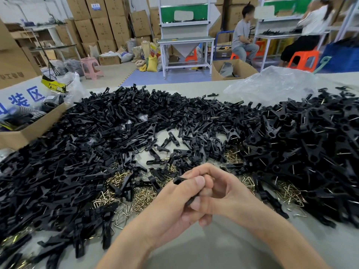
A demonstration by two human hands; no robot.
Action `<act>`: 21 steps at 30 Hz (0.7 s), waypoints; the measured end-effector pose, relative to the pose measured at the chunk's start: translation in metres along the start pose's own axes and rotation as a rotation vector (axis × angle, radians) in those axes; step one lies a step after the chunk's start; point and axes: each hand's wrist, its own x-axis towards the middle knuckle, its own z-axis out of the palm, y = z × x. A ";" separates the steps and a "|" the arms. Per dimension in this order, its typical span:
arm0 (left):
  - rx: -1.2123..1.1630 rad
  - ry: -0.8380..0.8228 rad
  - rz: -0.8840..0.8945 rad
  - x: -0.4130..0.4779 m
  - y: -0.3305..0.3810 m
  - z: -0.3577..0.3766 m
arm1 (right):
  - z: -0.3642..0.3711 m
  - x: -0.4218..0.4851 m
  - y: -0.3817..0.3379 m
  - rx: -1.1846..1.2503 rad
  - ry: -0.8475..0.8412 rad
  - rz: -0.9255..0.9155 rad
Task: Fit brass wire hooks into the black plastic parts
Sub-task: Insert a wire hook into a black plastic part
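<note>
Low in the view, at six o'clock, the left hand point(174, 206) and right hand point(229, 193) close together round one black part point(178, 180). Its tip pokes out toward ten o'clock under the left thumb, and a short length shows again below the thumb. Both hands have their fingers curled on it. Whether a hook is already pinched between them is hidden.

Loose brass hooks point(143, 199) lie on the table point(213, 249) just beside the hands at nine o'clock, with more at three o'clock. The heap of bare black parts point(97, 142) spreads from nine to twelve o'clock. The heap at two o'clock point(310, 142) shows wire ends, so those look finished.

This looks like the pressing-in step. To do it well, the left thumb should pin the part flat so it cannot roll. The right fingers should line the wire up with its slot before pushing, then press straight rather than at a slant, or the thin wire may bend or spring out. A seated hook should sit flush.
</note>
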 end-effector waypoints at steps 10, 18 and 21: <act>0.117 0.011 -0.013 -0.002 0.003 0.003 | 0.000 0.000 0.001 0.029 -0.036 -0.003; 0.094 0.043 -0.019 0.002 -0.001 -0.002 | -0.005 0.001 0.006 -0.022 0.007 0.000; 0.071 -0.040 -0.050 0.002 0.000 -0.006 | -0.011 0.002 0.008 -0.045 0.091 0.002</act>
